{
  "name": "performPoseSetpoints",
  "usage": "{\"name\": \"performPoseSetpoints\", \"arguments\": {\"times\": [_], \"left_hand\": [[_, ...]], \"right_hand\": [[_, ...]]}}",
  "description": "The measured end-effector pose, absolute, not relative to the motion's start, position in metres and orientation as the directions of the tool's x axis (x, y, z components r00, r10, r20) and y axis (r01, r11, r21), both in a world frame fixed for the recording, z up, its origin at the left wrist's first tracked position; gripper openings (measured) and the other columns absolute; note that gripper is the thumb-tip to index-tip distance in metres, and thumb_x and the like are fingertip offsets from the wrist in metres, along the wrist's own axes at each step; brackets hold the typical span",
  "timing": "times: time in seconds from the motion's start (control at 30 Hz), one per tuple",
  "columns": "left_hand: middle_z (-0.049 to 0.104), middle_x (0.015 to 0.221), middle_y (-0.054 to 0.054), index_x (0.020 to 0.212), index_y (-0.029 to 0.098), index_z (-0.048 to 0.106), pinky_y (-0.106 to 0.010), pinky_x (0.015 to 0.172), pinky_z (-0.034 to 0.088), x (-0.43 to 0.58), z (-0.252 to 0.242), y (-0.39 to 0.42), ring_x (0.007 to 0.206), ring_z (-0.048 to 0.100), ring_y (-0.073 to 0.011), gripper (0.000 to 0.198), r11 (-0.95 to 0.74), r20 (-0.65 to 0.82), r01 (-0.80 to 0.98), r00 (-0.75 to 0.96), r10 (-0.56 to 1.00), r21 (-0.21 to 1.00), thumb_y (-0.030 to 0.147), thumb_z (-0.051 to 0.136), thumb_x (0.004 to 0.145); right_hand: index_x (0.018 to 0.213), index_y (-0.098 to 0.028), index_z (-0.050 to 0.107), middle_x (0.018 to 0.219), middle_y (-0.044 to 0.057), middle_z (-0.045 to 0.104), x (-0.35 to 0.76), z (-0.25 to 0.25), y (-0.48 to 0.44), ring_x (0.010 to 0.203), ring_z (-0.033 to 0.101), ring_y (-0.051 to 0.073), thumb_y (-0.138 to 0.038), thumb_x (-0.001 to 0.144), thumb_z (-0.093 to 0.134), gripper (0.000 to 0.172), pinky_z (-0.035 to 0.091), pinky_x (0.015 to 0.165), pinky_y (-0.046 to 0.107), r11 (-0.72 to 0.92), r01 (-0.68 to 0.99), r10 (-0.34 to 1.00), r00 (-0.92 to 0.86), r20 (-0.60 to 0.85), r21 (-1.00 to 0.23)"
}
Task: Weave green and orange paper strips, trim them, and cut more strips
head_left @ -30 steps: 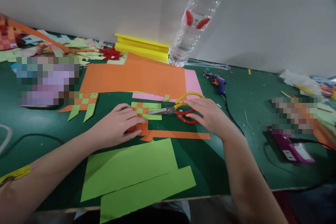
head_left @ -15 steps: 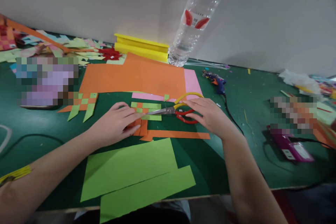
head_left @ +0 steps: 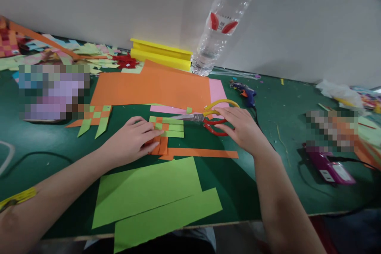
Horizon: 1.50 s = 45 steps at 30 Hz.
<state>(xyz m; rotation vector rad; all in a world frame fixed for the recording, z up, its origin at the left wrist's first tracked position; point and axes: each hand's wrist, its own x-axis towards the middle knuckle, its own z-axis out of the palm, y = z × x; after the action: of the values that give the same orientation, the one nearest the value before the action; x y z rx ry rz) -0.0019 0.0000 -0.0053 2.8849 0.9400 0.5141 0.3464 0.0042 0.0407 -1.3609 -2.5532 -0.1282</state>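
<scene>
A small woven paper piece (head_left: 174, 128) of green and orange strips lies on the table in front of me. My left hand (head_left: 135, 139) holds it down at its left side, with the thumb and index finger on the orange strips and the other fingers curled. My right hand (head_left: 242, 127) grips the scissors (head_left: 193, 117) by their yellow and red handles. Their blades point left, with the tips over the upper edge of the woven piece. An orange strip (head_left: 205, 152) lies just below, and a second woven piece (head_left: 95, 117) with slanted ends is further left.
Green sheets (head_left: 149, 194) lie near the table's front edge, an orange sheet (head_left: 154, 89) behind the hands. A tall plastic bottle (head_left: 208, 47), yellow folded strip (head_left: 160, 58) and glue gun (head_left: 245, 92) stand or lie behind. A purple power strip (head_left: 330, 162) is at right, paper scraps (head_left: 89, 49) at back left.
My right hand has moved the scissors up and to the right, so the blades have slid back from my left fingers. My left hand stays almost in place.
</scene>
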Motion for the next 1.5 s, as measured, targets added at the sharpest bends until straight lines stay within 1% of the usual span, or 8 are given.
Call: {"name": "performPoseSetpoints", "arguments": {"times": [0.27,0.47,0.63,0.83,1.0,1.2,1.4,1.5], "left_hand": [[0.068,0.091,-0.005,0.119,0.019,0.063,-0.042,0.092,0.038,-0.001,-0.006,0.0,0.083,0.062,-0.0202,0.03,-0.808,0.278,0.571,0.76,0.587,0.146,0.029,0.042,0.1],[0.067,0.089,-0.005,0.125,0.016,0.058,-0.042,0.092,0.04,0.0,-0.003,-0.001,0.082,0.062,-0.0211,0.032,-0.784,0.333,0.609,0.72,0.609,0.117,0.025,0.041,0.099],[0.066,0.101,-0.013,0.134,0.008,0.047,-0.045,0.089,0.045,-0.001,-0.003,0.0,0.094,0.061,-0.0286,0.043,-0.648,0.382,0.75,0.565,0.732,0.132,0.03,0.039,0.098],[0.059,0.131,-0.018,0.142,0.01,0.037,-0.049,0.1,0.042,-0.002,-0.007,0.005,0.12,0.054,-0.0327,0.052,-0.559,0.289,0.781,0.486,0.824,0.278,0.038,0.037,0.099],[0.054,0.14,-0.017,0.145,0.016,0.036,-0.052,0.105,0.037,-0.001,-0.01,0.007,0.13,0.048,-0.0335,0.057,-0.559,0.214,0.76,0.517,0.829,0.331,0.045,0.041,0.097],[0.064,0.122,-0.012,0.143,0.02,0.038,-0.051,0.103,0.037,-0.003,-0.012,0.012,0.117,0.056,-0.0322,0.067,-0.583,0.264,0.713,0.52,0.812,0.389,0.044,0.065,0.086],[0.065,0.098,-0.003,0.136,0.028,0.047,-0.047,0.094,0.046,0.0,-0.012,0.011,0.097,0.061,-0.0259,0.055,-0.456,0.287,0.619,0.357,0.889,0.639,0.026,0.065,0.084],[0.061,0.091,-0.001,0.126,0.026,0.055,-0.041,0.088,0.05,0.001,-0.009,0.01,0.087,0.063,-0.0206,0.044,-0.367,0.282,0.454,0.244,0.928,0.812,0.025,0.064,0.084]], "right_hand": [[0.132,-0.021,0.05,0.13,0.012,0.063,0.345,0.036,0.006,0.125,0.055,0.028,-0.029,0.097,0.047,0.036,0.045,0.1,0.047,0.607,0.792,0.789,-0.591,0.166,-0.067],[0.133,-0.018,0.05,0.129,0.014,0.064,0.349,0.038,0.007,0.117,0.059,0.032,-0.032,0.094,0.052,0.04,0.047,0.091,0.047,0.405,0.912,0.897,-0.383,0.221,-0.062],[0.126,-0.014,0.056,0.111,0.016,0.069,0.351,0.031,0.01,0.101,0.064,0.034,-0.032,0.092,0.053,0.038,0.049,0.082,0.047,0.238,0.971,0.946,-0.231,0.226,-0.005],[0.121,-0.018,0.059,0.112,0.014,0.066,0.352,0.02,0.011,0.094,0.065,0.033,-0.034,0.087,0.056,0.037,0.051,0.075,0.046,0.096,0.992,0.957,-0.07,0.282,-0.078],[0.126,-0.017,0.053,0.121,0.017,0.059,0.332,0.021,0.007,0.114,0.055,0.035,-0.032,0.087,0.057,0.041,0.047,0.093,0.051,0.213,0.974,0.866,-0.156,0.475,-0.07],[0.122,-0.018,0.052,0.115,0.015,0.064,0.284,0.022,-0.006,0.108,0.06,0.03,-0.022,0.09,0.052,0.032,0.048,0.09,0.048,0.493,0.865,0.731,-0.353,0.584,-0.095],[0.119,-0.019,0.052,0.111,0.011,0.067,0.246,0.039,-0.015,0.101,0.063,0.026,-0.016,0.089,0.052,0.03,0.048,0.086,0.044,0.67,0.736,0.631,-0.499,0.594,-0.093],[0.118,-0.021,0.052,0.111,0.01,0.067,0.231,0.047,-0.013,0.105,0.062,0.024,-0.016,0.09,0.051,0.029,0.049,0.089,0.042,0.668,0.7,0.662,-0.405,0.631,-0.251]]}}
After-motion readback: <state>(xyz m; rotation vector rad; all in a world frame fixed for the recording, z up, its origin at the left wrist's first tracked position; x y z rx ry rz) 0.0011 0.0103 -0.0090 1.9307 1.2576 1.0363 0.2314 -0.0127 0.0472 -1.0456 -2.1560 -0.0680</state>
